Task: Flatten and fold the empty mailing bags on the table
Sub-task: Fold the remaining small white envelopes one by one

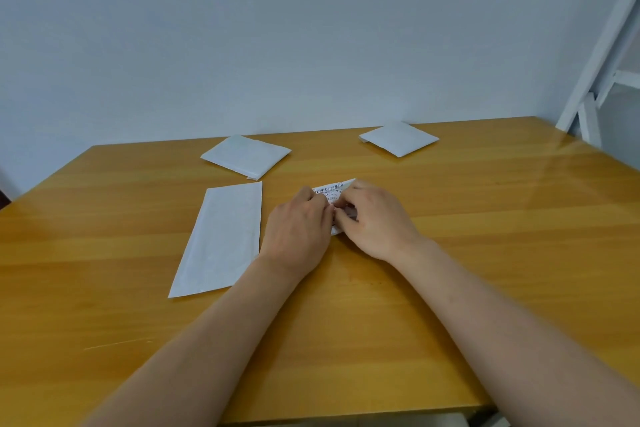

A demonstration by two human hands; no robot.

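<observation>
Hands: left hand [299, 222] and right hand [375, 218] together pinch a small labelled bag [332, 191], mid-table, folding it.
Done: two folded bags, far left [246, 156] and far right [398, 138].
Left: flat long bag [221, 236], near left, seemingly unfolded.

My arms were bare from the bottom edge of the view up to the wrists, with no sleeve showing on either. My left hand [298, 225] and my right hand [372, 220] were bare too: no glove, ring, watch or band on what could be seen. Both forearms looked smooth and unmarked, and the fingertips were too small to make out.
</observation>
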